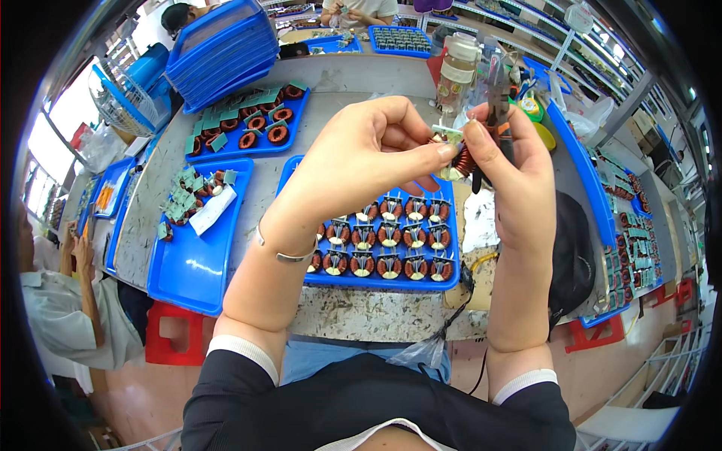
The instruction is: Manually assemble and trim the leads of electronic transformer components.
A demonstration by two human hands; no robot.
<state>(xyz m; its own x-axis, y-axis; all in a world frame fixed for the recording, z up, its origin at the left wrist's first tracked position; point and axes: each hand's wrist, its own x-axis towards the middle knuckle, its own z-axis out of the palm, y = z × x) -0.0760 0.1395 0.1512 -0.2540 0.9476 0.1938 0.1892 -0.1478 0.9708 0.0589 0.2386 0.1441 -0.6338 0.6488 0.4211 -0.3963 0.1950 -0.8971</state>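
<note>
A small copper-wound toroidal coil (464,161) with a pale green circuit board (449,134) is raised above the bench, pinched between both hands. My left hand (376,150) closes thumb and fingers on its left side. My right hand (519,154) grips its right side with the thumb and also has a dark plier-like tool (498,105) with an orange part against its fingers. The fingers partly cover the coil and tool. Beneath my hands, a blue tray (376,283) carries rows of similar coils (389,234), partly hidden by my left hand and forearm.
To the left, one blue tray (188,263) contains loose boards and a white paper; another tray (252,154) holds more coils. Stacked blue trays (218,60) stand behind. A clear jar (457,71) is at the back, a black bag (575,255) at right. Other people sit nearby.
</note>
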